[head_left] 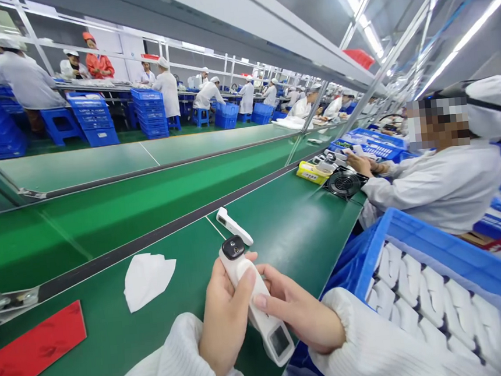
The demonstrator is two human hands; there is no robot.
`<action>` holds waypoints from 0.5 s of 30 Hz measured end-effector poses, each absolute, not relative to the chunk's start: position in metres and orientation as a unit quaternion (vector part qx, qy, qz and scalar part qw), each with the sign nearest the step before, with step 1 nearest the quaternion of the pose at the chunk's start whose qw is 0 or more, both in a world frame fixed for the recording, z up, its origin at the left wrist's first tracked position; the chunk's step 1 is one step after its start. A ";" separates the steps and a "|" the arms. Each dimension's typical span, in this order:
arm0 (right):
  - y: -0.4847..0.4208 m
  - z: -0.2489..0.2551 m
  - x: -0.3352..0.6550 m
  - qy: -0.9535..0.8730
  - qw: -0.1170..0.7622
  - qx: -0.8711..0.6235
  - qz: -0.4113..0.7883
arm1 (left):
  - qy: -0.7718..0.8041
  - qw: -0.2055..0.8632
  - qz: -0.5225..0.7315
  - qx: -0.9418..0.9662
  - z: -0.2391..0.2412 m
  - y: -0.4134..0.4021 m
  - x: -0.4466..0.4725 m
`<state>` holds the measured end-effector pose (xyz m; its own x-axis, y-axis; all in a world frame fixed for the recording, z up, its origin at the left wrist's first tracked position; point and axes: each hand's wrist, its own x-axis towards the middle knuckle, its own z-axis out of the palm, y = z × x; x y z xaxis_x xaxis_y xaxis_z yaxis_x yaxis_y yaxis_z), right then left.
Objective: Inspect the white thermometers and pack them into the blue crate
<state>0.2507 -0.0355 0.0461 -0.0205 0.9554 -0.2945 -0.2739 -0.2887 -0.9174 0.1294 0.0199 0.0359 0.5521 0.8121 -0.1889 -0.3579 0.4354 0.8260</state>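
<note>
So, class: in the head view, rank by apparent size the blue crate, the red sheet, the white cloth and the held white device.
1. blue crate
2. red sheet
3. white cloth and white device: about alike; the device is nearer the camera, so unranked.

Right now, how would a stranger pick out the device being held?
On the long green workbench, left of the blue plastic crate, the left hand and right hand grip a slim white plastic handheld device. Unlike the similar white device lying flat just beyond it, it shows a round black end and a small grey screen.
</note>
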 end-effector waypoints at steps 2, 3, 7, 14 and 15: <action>-0.036 0.042 0.251 -0.342 0.478 -0.490 0.643 | 0.305 0.785 0.369 0.394 0.036 0.020 0.127; -0.036 0.040 0.251 -0.348 0.474 -0.485 0.648 | 0.304 0.783 0.372 0.395 0.036 0.020 0.126; -0.038 0.035 0.252 -0.374 0.473 -0.473 0.642 | 0.302 0.781 0.333 0.433 0.033 0.022 0.124; -0.039 0.038 0.249 -0.407 0.480 -0.484 0.608 | 0.293 0.774 0.281 0.487 0.037 0.023 0.122; -0.040 0.038 0.248 -0.409 0.482 -0.484 0.605 | 0.293 0.776 0.283 0.481 0.038 0.022 0.121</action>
